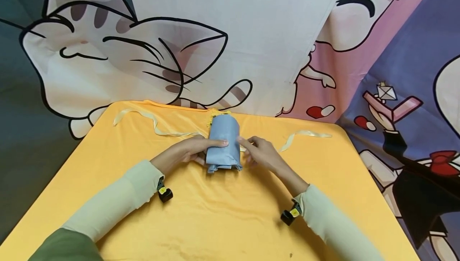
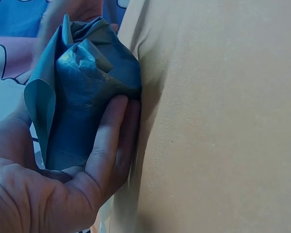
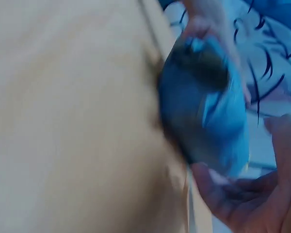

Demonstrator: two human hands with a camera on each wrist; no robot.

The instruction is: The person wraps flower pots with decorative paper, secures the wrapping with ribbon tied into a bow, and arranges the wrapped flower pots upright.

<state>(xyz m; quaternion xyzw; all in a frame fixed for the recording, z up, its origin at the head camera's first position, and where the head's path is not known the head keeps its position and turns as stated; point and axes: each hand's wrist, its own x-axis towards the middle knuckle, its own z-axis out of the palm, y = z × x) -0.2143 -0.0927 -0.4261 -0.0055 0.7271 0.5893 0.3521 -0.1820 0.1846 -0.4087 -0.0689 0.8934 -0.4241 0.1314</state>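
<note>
Nearest to us, over the yellow-covered table, the left hand grips a blue paper bundle, thumb laid across its top, fingers about its left side. The right hand is at the opposite side; in its blurred wrist view we see the thumb apart from the paper and loosely bent fingers at the bundle's lower side, gripping nothing that we can make out. The bundle thus lies between the hands, the left the nearer, its long axis running from the table's near edge towards its far edge. We find it closer to the far edge, midway between the far corners. A pale ribbon shows to either side, its middle hidden. Beyond, a yellow frill peeks past the bundle's far end.
</note>
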